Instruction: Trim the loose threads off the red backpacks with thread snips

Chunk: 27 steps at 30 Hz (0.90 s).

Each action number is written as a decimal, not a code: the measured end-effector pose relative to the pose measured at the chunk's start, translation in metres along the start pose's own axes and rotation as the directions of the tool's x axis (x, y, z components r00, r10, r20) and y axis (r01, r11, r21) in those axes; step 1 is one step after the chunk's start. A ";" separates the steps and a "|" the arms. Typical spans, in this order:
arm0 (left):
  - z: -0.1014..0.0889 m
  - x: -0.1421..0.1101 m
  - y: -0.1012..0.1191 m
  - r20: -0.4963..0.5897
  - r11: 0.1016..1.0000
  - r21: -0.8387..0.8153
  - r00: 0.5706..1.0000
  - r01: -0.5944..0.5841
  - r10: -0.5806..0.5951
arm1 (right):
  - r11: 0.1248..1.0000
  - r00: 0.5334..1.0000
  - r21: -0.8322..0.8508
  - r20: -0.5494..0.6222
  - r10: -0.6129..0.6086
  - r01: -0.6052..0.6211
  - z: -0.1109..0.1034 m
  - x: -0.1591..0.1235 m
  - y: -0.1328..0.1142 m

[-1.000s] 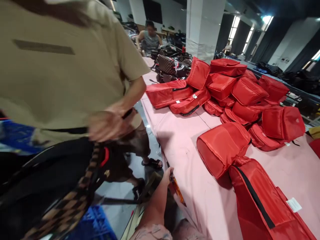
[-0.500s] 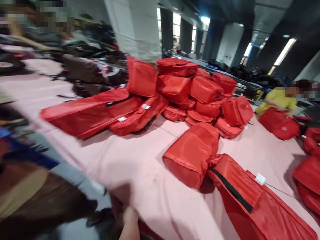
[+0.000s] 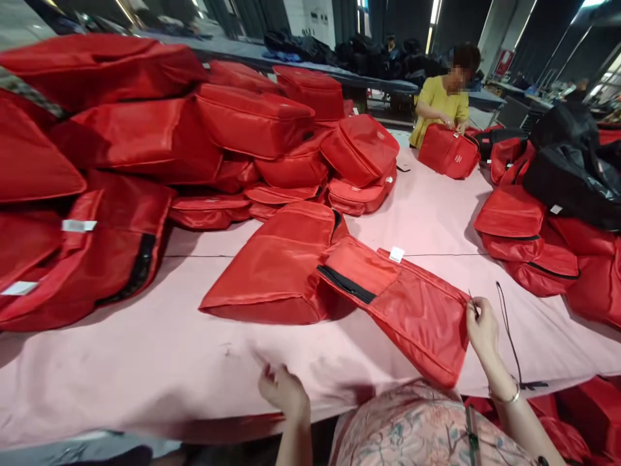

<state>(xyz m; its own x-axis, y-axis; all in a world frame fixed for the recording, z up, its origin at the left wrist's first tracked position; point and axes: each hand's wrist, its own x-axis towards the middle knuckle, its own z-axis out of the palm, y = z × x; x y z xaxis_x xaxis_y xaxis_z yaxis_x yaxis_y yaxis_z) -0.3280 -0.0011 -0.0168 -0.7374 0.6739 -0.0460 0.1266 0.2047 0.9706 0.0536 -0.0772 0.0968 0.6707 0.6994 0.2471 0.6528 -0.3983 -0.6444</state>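
Working at the bag edge: judging by the pose, the step in hand is close handwork along the outer end of the open red bag.
Open red bag: on the pink tablecloth, in front of the person; a flat panel faces up, bearing a black zipper and a white tag.
Right hand: pinched narrow on a thin dark tool, too small to name surely, at the panel's edge; whether fabric is gripped too, I cannot tell.
Left hand: apart from the bag, fingers curled and blurred; I cannot tell whether it holds anything.
Boxy red section: against the zipper end; whether it is the same bag is unclear.
Next move: would call for a steadied edge, perhaps with the left hand brought across, and the tool's tip kept clear of the fabric.
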 end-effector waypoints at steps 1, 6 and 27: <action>0.007 -0.005 0.021 -0.020 1.000 -0.017 1.000 -0.014 0.014 | 0.998 0.997 -0.019 0.037 -0.065 0.065 -0.006 0.006 0.000; 0.049 -0.072 0.126 0.271 0.948 -0.232 0.922 -0.218 0.278 | 0.958 0.935 0.086 0.212 -0.285 0.273 -0.023 0.051 -0.012; 0.180 -0.173 0.173 0.688 0.823 0.231 0.685 -0.519 0.239 | 0.869 0.583 0.391 0.645 -0.494 0.303 0.028 0.137 -0.043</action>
<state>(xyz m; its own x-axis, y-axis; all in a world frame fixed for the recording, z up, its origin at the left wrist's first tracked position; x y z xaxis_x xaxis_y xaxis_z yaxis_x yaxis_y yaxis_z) -0.0586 0.0454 0.1166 -0.0181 0.9991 0.0381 0.6402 -0.0177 0.7680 0.1076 0.0519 0.1380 -0.1587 0.9873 -0.0048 0.6326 0.0979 -0.7683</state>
